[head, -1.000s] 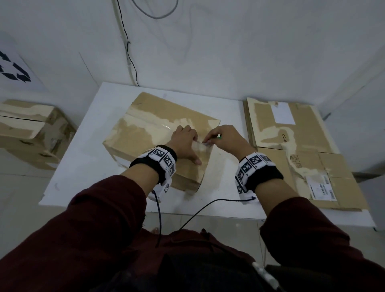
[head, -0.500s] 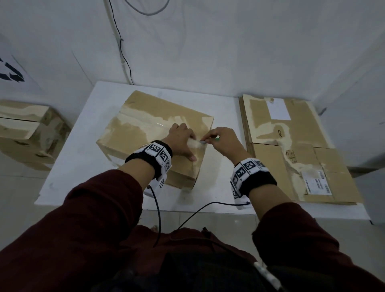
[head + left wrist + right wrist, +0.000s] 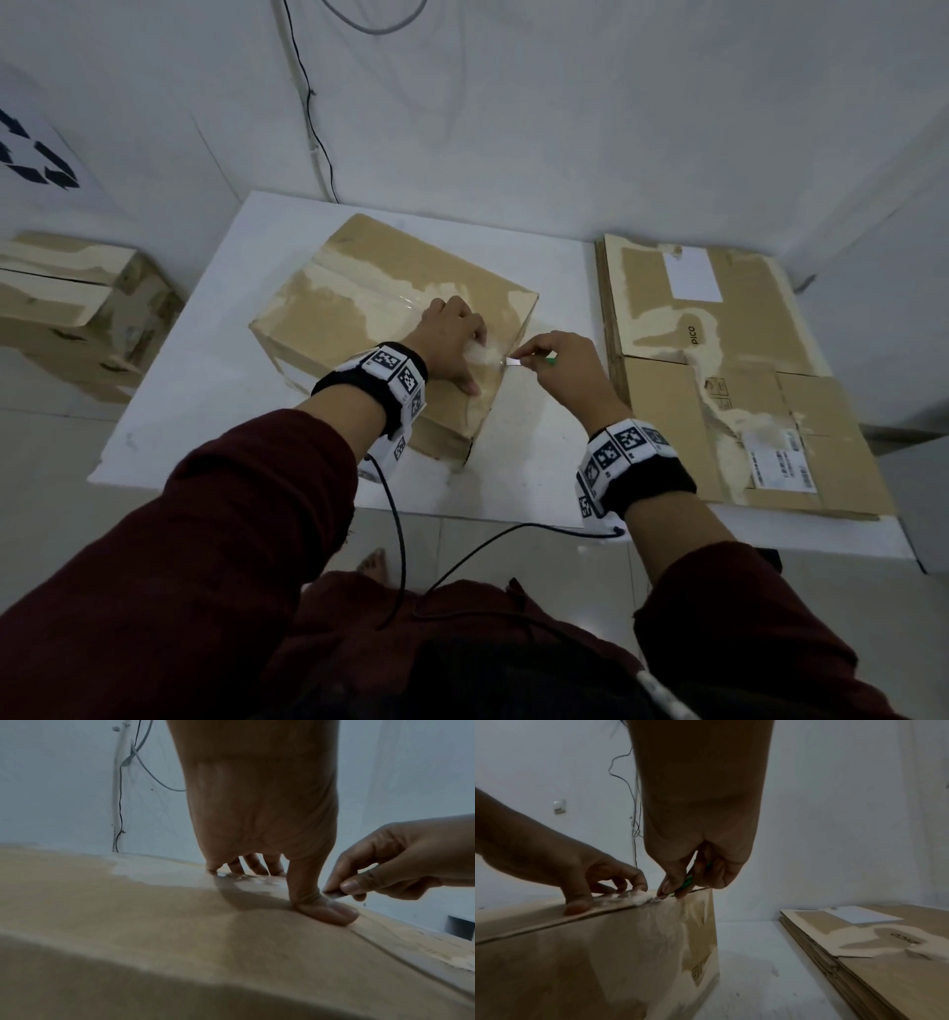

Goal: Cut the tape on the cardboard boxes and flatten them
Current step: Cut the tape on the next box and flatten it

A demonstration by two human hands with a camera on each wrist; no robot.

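Observation:
A closed cardboard box (image 3: 359, 313) stands on the white table (image 3: 195, 390). Shiny clear tape (image 3: 411, 300) runs along its top seam, and the paper near the right edge is scuffed white. My left hand (image 3: 454, 344) presses flat on the top by that edge, thumb (image 3: 331, 912) down on the flap. My right hand (image 3: 560, 365) pinches a small green-handled cutter (image 3: 686, 880). Its blade (image 3: 513, 361) touches the tape at the top right edge of the box (image 3: 603, 953), just beside my left hand (image 3: 577, 866).
A stack of flattened boxes (image 3: 719, 370) lies on the right side of the table. Another taped box (image 3: 67, 303) sits on the floor to the left. Cables hang down the wall behind, and wrist cables trail toward my body.
My right hand has drawn slightly right of the left hand, so the blade now shows between them at the box edge. The left hand stays pressed on the top.

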